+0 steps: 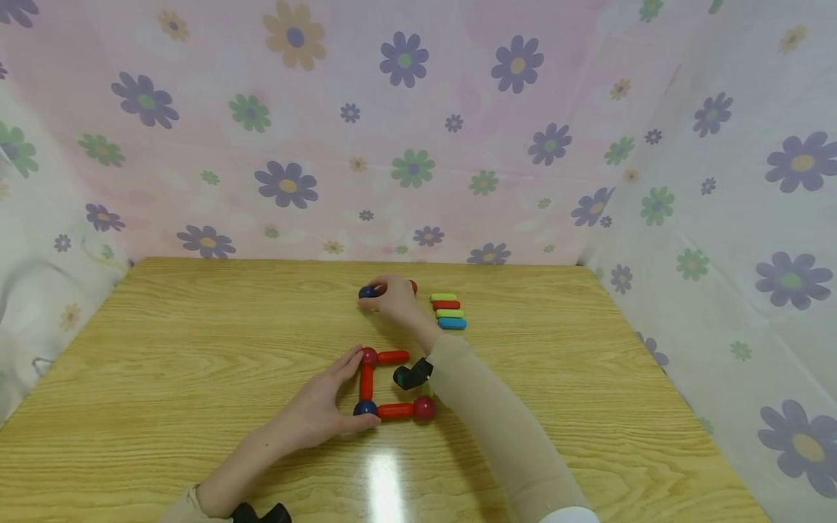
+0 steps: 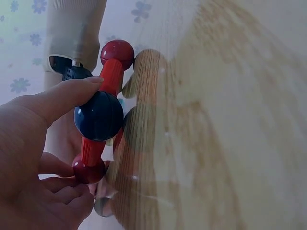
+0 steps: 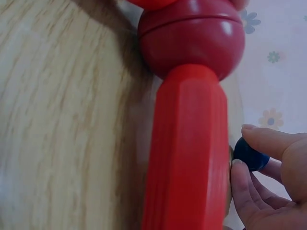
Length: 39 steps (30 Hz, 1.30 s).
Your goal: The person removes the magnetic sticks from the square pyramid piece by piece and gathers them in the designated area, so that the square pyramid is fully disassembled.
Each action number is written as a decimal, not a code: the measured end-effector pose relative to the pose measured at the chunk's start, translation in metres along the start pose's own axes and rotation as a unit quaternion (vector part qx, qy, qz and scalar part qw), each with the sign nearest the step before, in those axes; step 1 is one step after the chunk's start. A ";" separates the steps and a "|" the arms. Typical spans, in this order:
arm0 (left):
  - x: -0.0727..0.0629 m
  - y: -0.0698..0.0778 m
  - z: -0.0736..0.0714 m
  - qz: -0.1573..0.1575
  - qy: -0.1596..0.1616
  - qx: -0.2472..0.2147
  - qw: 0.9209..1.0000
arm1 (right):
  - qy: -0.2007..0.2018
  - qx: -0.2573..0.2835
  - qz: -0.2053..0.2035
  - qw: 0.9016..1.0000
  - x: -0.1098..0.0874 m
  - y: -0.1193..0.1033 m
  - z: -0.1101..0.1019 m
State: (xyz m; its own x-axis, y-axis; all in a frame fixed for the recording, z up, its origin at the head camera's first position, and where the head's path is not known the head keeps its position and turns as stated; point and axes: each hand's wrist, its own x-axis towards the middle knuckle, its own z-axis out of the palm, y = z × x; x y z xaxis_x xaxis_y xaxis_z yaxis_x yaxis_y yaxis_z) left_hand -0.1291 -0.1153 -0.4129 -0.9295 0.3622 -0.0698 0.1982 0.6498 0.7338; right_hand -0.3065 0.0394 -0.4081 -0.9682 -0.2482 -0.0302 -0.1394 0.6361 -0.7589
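Observation:
My left hand (image 1: pixel 319 408) steadies a partly square frame of red rods and balls on the table. Its thumb lies against the blue ball (image 2: pixel 98 116) at the near corner, and its fingers touch the red ball (image 1: pixel 369 356) at the far corner. Another red ball (image 1: pixel 424 408) forms the near right corner, with a yellow-green rod (image 1: pixel 428 389) behind it, partly hidden by the right arm. Farther back, my right hand (image 1: pixel 395 299) pinches a loose dark blue ball (image 3: pixel 250 154) between thumb and fingers. A loose red ball (image 1: pixel 413 287) shows just behind that hand.
To the right of my right hand, several short rods lie in a row: yellow-green ones, a red rod (image 1: pixel 447 305) and a blue rod (image 1: pixel 452 323). The wooden table (image 1: pixel 196 349) ends at a flowered curtain (image 1: pixel 353 145) at the back and sides.

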 end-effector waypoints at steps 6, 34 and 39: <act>0.000 0.000 0.000 -0.002 -0.001 -0.001 1.000 | -0.005 -0.005 -0.004 1.000 -0.001 0.001 0.000; 0.000 0.000 0.000 -0.004 -0.003 -0.002 1.000 | -0.007 0.013 -0.004 1.000 -0.003 0.000 0.000; 0.001 -0.001 0.000 -0.007 -0.004 -0.002 1.000 | -0.008 0.009 -0.006 1.000 -0.002 0.002 0.000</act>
State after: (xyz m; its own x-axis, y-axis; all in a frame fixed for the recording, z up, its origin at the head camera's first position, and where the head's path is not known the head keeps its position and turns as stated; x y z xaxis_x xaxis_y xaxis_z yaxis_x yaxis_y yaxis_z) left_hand -0.1298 -0.1159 -0.4133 -0.9297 0.3586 -0.0844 0.1847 0.6519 0.7355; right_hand -0.3050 0.0405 -0.4096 -0.9630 -0.2674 -0.0324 -0.1460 0.6195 -0.7713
